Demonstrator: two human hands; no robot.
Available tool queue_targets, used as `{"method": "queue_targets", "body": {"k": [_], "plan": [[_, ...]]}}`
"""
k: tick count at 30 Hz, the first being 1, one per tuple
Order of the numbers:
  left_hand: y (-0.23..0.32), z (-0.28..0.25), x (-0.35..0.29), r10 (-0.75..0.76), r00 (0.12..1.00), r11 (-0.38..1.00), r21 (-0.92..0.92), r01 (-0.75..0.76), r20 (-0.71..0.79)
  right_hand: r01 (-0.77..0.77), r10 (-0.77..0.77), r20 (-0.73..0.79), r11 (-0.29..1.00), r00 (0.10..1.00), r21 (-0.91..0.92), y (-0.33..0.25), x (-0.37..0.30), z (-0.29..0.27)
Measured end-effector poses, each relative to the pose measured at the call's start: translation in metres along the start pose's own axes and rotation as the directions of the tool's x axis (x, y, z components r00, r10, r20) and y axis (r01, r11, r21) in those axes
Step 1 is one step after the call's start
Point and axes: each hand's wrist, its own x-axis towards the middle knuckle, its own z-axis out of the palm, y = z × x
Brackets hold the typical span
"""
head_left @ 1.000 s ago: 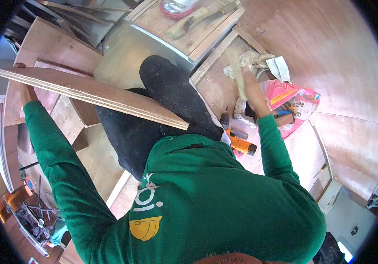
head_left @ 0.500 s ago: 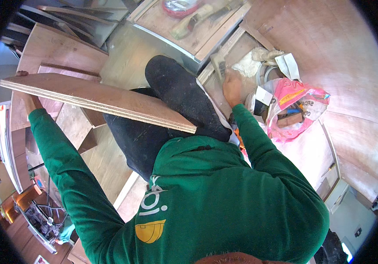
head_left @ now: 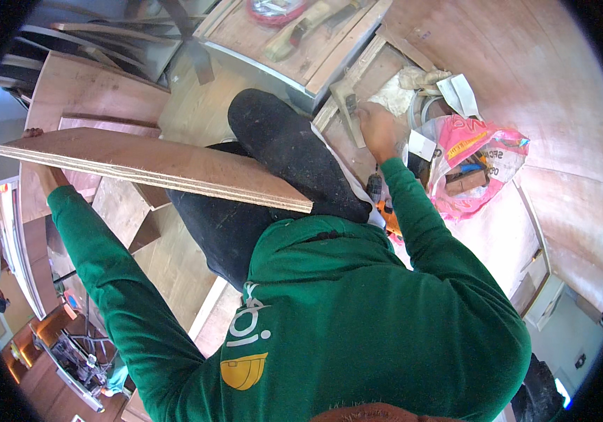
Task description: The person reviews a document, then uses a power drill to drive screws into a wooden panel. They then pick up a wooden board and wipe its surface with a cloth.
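Observation:
A thick plywood board slants across my lap, its layered edge facing me. My left hand grips its far left end, fingers curled over the top edge. To the right, my right hand reaches past my knee with bent fingers. The fingers are at the side of a pale L-shaped tool, which looks like a square; how firmly they grip it is hard to see. A black and orange power tool, perhaps a drill, lies below my right wrist, partly covered by my leg and sleeve.
A pink plastic bag with wood pieces and tools lies beside my right forearm, near tape rolls and a whitish cloth. A wooden box top carries a brush. Plywood panels stand at left, and a wooden wall curves at right.
My right hand has shifted slightly right, exposing more of the L-shaped tool's lower end. The left end of the board has dropped a little in the picture, with my left hand still on it.

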Motion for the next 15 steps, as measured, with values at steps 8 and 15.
{"method": "queue_targets", "body": {"k": [8, 15], "plan": [[0.001, -0.002, -0.003, 0.035, 0.999, 0.999, 0.040, -0.034, -0.029, 0.132, -0.143, -0.038, 0.968, 0.989, -0.215, -0.008, -0.002, 0.008], [0.024, -0.066, 0.029, 0.087, 0.995, 0.996, -0.008, -0.087, 0.058, -0.043, 0.037, -0.248, 0.999, 0.968, -0.018, 0.035, 0.030, -0.047]]}}
